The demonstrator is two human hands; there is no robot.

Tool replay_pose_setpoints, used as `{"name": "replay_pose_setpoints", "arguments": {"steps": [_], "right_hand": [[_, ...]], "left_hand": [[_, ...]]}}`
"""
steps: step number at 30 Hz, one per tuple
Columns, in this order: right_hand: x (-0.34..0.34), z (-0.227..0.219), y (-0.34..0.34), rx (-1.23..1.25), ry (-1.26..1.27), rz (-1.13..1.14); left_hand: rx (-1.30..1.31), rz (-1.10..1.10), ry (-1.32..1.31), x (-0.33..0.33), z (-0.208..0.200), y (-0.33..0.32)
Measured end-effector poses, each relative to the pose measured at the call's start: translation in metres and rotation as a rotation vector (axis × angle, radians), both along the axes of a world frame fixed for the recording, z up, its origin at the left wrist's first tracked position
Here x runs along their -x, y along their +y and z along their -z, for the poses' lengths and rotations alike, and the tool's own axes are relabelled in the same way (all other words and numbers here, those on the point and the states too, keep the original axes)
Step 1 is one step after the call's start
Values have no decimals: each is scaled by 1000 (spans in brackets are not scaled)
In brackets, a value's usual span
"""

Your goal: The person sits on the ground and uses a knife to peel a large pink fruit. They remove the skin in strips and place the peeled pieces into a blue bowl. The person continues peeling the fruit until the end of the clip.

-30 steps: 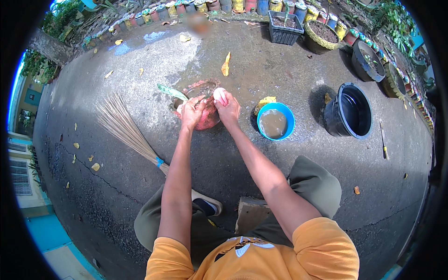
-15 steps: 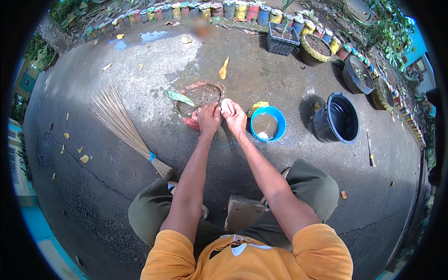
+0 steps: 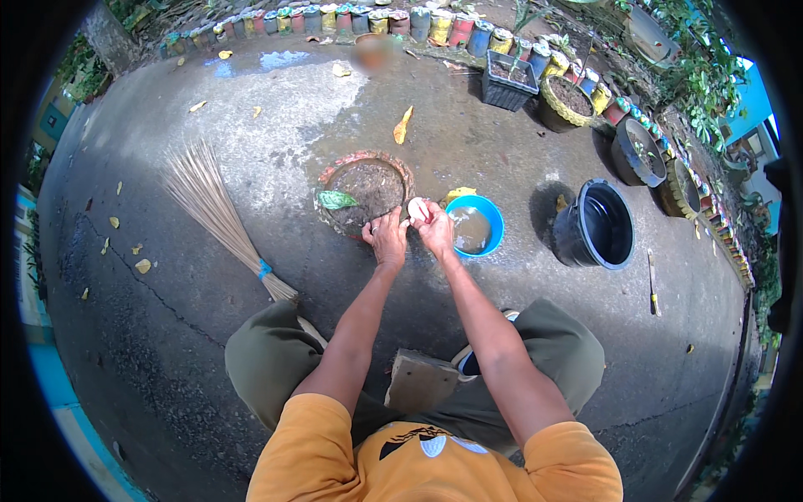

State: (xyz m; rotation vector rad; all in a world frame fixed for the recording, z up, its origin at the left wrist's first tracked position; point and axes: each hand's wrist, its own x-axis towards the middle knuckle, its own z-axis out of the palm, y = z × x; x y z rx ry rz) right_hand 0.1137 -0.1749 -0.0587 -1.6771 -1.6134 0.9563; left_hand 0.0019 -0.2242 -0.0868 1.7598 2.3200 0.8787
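Observation:
In front of me stands a round plant pot (image 3: 400, 161) with a worn reddish rim, soil inside and a green variegated leaf (image 3: 336, 199) on its left side. My left hand (image 3: 388, 239) is closed on the pot's near right edge. Just beside it, my right hand (image 3: 437, 233) grips a pale pinkish rounded piece (image 3: 417, 208) against the pot's right side. Its exact kind does not show. Right of that hand sits a blue bowl (image 3: 498, 224) of murky water, its near left part partly covered by the hand.
A stick broom (image 3: 219, 213) lies to the left. On the right stand a black bucket (image 3: 570, 234) and a thin brush-like tool (image 3: 653, 284). Between my feet rests a grey block (image 3: 418, 381). Potted plants (image 3: 508, 81) and painted bottles (image 3: 461, 32) line the far edge.
The pot looks turned and more level, its leaf now shorter in view. Both hands have shifted right and slightly nearer along its rim. The whole view has also shifted a little.

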Motion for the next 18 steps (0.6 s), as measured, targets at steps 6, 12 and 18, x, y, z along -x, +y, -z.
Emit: {"name": "replay_pose_setpoints", "arguments": {"steps": [6, 12, 18], "right_hand": [[-4, -14, -10, -71, -223, -68], [-8, -28, 0, 157, -169, -232], [-23, -34, 7, 52, -372, -166]], "left_hand": [[16, 23, -4, -5, 15, -17], [39, -4, -2, -6, 16, -16], [82, -15, -24, -8, 13, -14]]}}
